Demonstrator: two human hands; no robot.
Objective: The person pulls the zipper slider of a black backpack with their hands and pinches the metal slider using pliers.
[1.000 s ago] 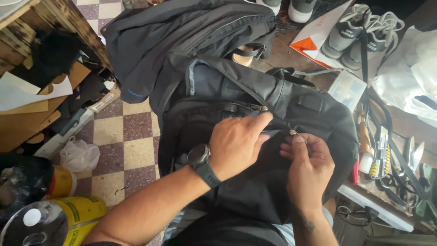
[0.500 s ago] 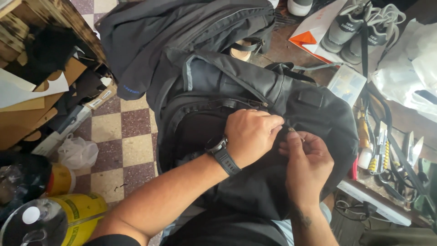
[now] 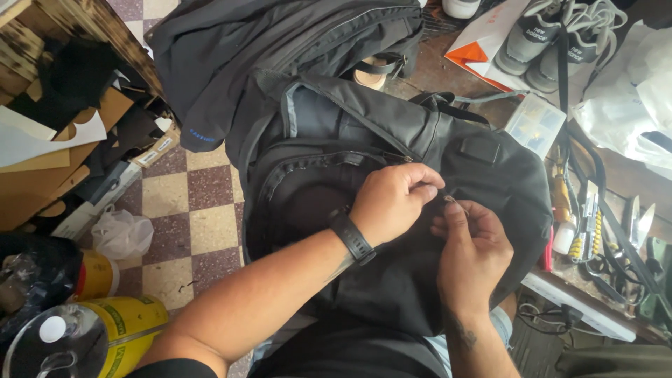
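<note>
A black backpack (image 3: 483, 168) lies across my lap, its zipper track curving over the front pocket. My left hand (image 3: 389, 201), with a black watch on the wrist, pinches the fabric beside the zipper near the middle of the pack. My right hand (image 3: 473, 253) is just to the right of it, fingertips closed on a small metal zipper slider (image 3: 448, 199). The two hands almost touch at the zipper. Part of the zipper line is hidden under my fingers.
Another dark bag (image 3: 280, 49) lies beyond the backpack. Grey sneakers (image 3: 553, 42) and a clear parts box (image 3: 535, 124) sit at the top right. Scissors and tools (image 3: 595, 224) lie on the bench edge at right. A yellow can (image 3: 126, 332) and cardboard scraps (image 3: 42, 161) stand at left on the checkered floor.
My left hand has slid up and to the right along the zipper, closing in on my right hand. The right hand has stayed pinched at the slider.
</note>
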